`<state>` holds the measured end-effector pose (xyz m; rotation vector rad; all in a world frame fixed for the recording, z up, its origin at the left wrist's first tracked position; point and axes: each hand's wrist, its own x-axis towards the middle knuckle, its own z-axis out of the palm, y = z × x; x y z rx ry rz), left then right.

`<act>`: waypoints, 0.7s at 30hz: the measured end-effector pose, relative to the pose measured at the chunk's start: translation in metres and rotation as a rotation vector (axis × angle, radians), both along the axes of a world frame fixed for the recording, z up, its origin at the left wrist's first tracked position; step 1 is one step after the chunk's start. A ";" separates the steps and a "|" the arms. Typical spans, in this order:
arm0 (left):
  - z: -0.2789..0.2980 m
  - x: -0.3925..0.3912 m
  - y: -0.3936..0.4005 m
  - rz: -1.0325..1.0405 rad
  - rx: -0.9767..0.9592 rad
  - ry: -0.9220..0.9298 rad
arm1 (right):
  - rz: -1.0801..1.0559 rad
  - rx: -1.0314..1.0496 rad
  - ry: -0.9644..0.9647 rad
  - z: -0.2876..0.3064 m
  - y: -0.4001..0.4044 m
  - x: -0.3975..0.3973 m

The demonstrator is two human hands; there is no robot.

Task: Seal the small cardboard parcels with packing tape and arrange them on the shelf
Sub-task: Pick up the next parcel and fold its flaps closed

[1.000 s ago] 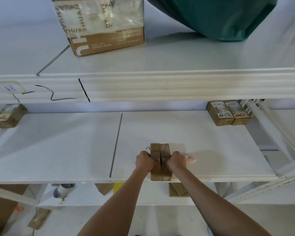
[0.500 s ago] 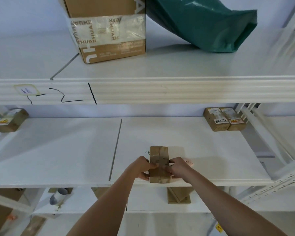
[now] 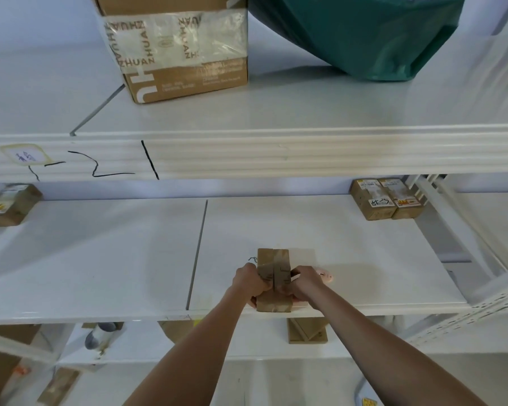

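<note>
**A:** What's different from a second ago?

**B:** One view only, the head camera. A second ago my fists sat closed at either side of the small parcel [image 3: 274, 281], knuckles up. Half a second ago my fingers had slid onto the top. Now both hands have come in to the centre seam: my left hand [image 3: 251, 284] is curled round the parcel's left edge, my right hand [image 3: 301, 284] round the right edge, fingertips pressing the two flaps together. So both are grasping the parcel, neither is free.

**A:** And where's the parcel?

**B:** Same spot, at the front edge of the middle shelf [image 3: 364, 268], slightly overhanging it. It hasn't travelled; only my grip has.

**A:** Sealed yet?

**B:** I'd say no. The slit between the flaps looks bare, and I can't make out any tape roll. A small pink object [image 3: 324, 275] lies just beside my right hand; I can't tell what it is.

**A:** So what does the shift mean?

**B:** I judge I'm closing the flaps ready for taping. Two labelled parcels [image 3: 386, 199] stand at the back right, another parcel [image 3: 11, 205] at the far left.
</note>
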<state>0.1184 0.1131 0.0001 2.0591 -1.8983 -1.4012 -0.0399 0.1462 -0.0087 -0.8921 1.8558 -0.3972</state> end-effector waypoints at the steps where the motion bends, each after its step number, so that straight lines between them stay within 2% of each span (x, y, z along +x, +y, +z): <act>1: 0.001 -0.001 -0.001 -0.035 -0.003 -0.018 | 0.011 0.030 -0.006 0.003 -0.002 0.001; 3: 0.003 -0.003 -0.004 -0.051 0.038 -0.017 | 0.020 0.082 -0.019 0.006 -0.007 0.001; 7: 0.007 0.000 -0.014 0.012 0.228 0.103 | 0.035 0.218 -0.069 0.014 -0.019 0.006; 10: 0.005 0.003 -0.019 0.034 0.324 0.152 | 0.055 0.234 -0.034 0.009 -0.026 0.008; 13: 0.003 0.002 -0.016 0.066 0.317 0.160 | 0.066 0.272 0.008 0.004 -0.029 0.007; 21: 0.000 0.005 -0.014 0.118 0.243 0.137 | -0.065 0.182 -0.023 0.011 -0.019 0.007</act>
